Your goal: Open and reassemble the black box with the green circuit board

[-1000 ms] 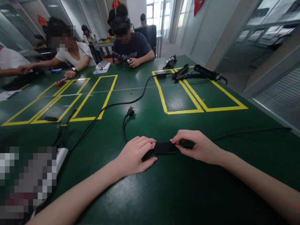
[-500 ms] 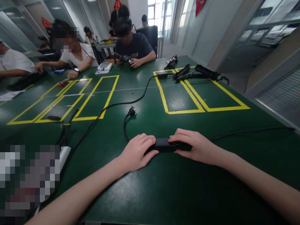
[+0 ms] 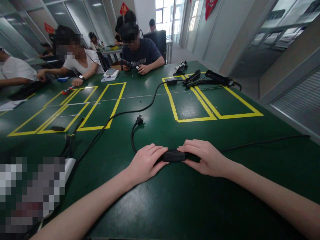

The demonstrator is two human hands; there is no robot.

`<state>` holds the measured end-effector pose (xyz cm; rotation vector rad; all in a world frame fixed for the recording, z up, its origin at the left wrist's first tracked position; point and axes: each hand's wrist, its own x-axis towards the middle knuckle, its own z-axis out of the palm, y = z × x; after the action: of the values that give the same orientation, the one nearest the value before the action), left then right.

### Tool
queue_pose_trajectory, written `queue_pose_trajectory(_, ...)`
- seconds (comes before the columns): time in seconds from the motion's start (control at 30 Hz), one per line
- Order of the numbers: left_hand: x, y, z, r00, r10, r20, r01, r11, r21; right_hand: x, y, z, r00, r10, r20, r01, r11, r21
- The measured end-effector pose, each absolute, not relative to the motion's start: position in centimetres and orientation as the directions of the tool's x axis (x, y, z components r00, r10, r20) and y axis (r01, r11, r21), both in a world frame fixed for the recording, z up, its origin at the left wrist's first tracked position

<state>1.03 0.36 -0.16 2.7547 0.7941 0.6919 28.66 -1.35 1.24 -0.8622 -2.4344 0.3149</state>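
Observation:
A black power adapter [image 3: 174, 156] lies near the front middle of the green table, held from both ends. My left hand [image 3: 149, 160] grips its left end, thumb in front and fingers over the top. At the right end, my right hand [image 3: 201, 156] pinches it between thumb and fingers. Both ends of the adapter are hidden by the hands. A black power plug [image 3: 140, 120] with metal prongs lies beyond my left hand, its cord curving back behind that hand. From behind my right hand a thin black cable [image 3: 265, 141] runs off to the right.
Another black cable [image 3: 120, 113] crosses the table [image 3: 155, 203] to a second small black box [image 3: 171, 81]. Black equipment [image 3: 217, 78] lies on yellow tape outlines at the far right. A pixelated item with a white edge [image 3: 68, 170] is at left. People [image 3: 142, 50] work across the table.
My right hand has shifted slightly left along the adapter, closer to my left hand. My left hand keeps its hold almost in place. The camera view has moved a little.

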Motion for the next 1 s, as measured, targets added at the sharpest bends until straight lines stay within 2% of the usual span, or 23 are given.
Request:
queue_pose_trajectory(0.37, 1.0, 0.2, 0.5, 0.763, 0.52, 0.385, 0.453, -0.854, 0.255, 28.5, -1.5, 1.1, -0.665, 0.635, 0.393, 0.503, 0.77, -0.392)
queue_pose_trajectory(0.67, 1.4, -0.2, 0.6, 0.768, 0.47, 0.435, 0.412, -0.883, 0.227, 27.7, -2.0, 0.9, -0.694, 0.547, 0.469, 0.465, 0.837, -0.288)
queue_pose_trajectory(0.83, 1.7, -0.5, 0.5, 0.767, 0.429, 0.478, 0.397, -0.901, 0.172, 27.4, -2.3, 1.1, -0.711, 0.532, 0.46, 0.488, 0.844, -0.221)
queue_pose_trajectory(0.93, 1.7, -0.5, 0.5, 0.775, 0.391, 0.496, 0.38, -0.916, 0.128, 27.2, -2.4, 1.0, -0.7, 0.54, 0.467, 0.487, 0.84, -0.241)
queue_pose_trajectory(1.0, 1.6, -0.4, 0.4, 0.78, 0.371, 0.503, 0.377, -0.921, 0.095, 27.2, -2.5, 1.1, -0.677, 0.583, 0.45, 0.488, 0.813, -0.318)
